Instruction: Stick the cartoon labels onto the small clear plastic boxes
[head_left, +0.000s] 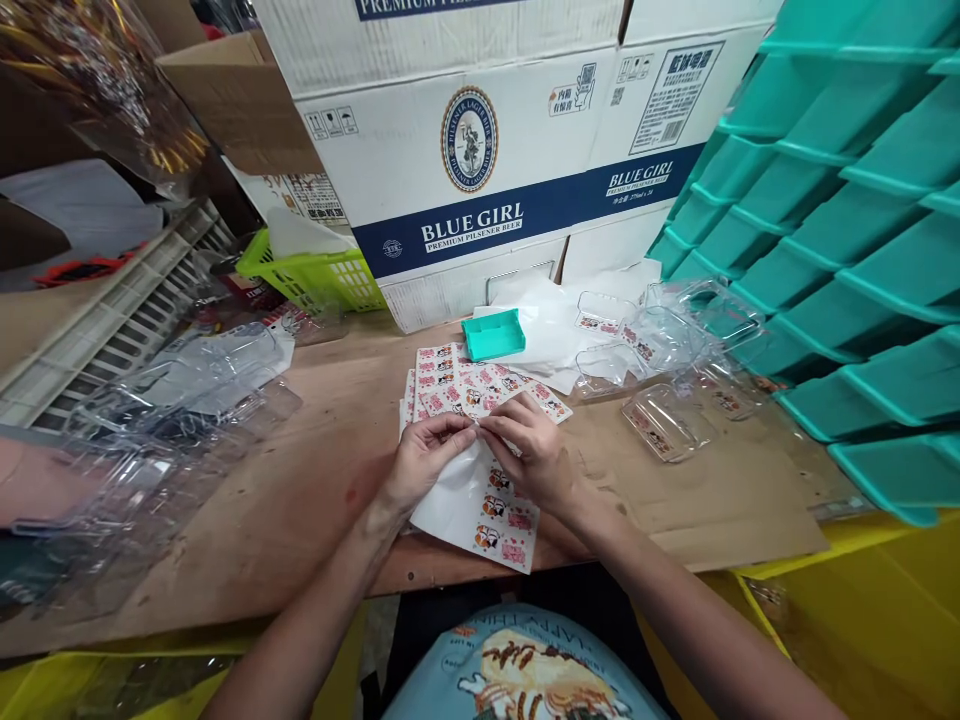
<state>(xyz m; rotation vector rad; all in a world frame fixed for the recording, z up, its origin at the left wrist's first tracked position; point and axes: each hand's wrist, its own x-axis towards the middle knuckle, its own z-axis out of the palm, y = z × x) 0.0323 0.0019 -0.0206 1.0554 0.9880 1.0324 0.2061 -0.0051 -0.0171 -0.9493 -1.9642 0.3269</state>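
Observation:
My left hand [431, 455] and my right hand [534, 455] meet fingertip to fingertip over a sticker sheet [469, 515]. Thumb and forefinger are pinched together on both; the small pale thing between the tips is too tiny to make out. Bare white backing covers much of the sheet, while cartoon animal stickers [491, 507] and pink ones run down its right side. Its lower edge reaches past the front of the table. Beneath and behind it lie more printed sticker sheets [442, 375]. A small teal tray [495, 335] rests on their far end.
Clear plastic cases [664, 425], some with stickers, lie at the right. More clear plastic pieces [187, 400] are heaped left. A white beer carton [525, 150] stands behind, teal stacked trays [832, 230] rise right, and a green basket [322, 280] sits back left. Yellow bins [862, 620] flank me.

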